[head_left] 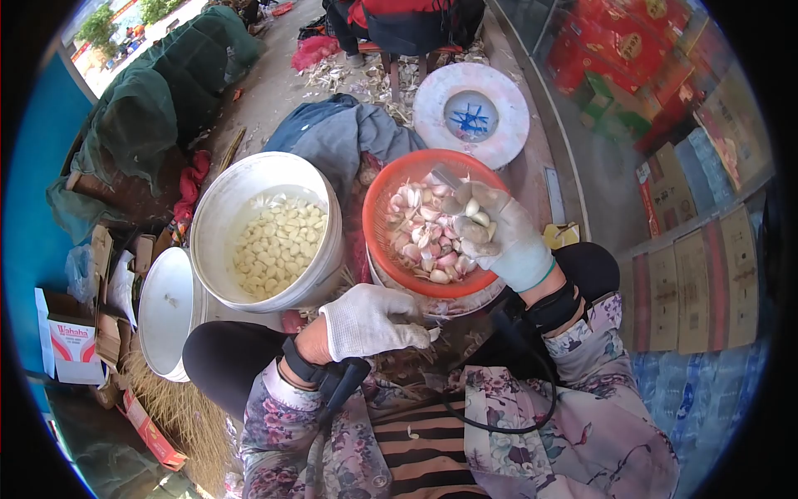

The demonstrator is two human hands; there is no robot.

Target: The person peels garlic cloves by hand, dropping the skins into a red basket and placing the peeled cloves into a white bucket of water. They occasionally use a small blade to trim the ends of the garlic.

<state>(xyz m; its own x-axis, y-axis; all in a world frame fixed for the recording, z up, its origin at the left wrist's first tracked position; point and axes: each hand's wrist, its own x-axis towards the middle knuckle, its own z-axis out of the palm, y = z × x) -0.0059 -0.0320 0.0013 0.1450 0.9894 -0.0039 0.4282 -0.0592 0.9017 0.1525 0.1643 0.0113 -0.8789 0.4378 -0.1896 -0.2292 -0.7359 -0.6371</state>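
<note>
My right hand (pixel 503 237), in a soiled white glove, is closed over an orange colander (pixel 375 224) of pinkish unpeeled garlic cloves (pixel 428 229). It grips a small knife (pixel 446 176), whose short grey blade points up and left; the handle is hidden. Several pale garlic cloves (pixel 480 219) are also held against its fingers. Low in front of the colander, my gloved left hand (pixel 366 323) is closed, with a small pale piece of garlic (pixel 433 334) at its fingertips. Left of the colander stands a white bucket (pixel 204 224) with peeled cloves (pixel 281 245) in it.
A white lid-like disc (pixel 515 108) with a blue centre lies beyond the colander. Grey-blue cloth (pixel 332 137) lies behind the bucket. Another white tub (pixel 166 312) leans at left, near cardboard boxes (pixel 71 341). Glass with stacked cartons (pixel 694 283) lines the right. A person (pixel 407 21) sits ahead.
</note>
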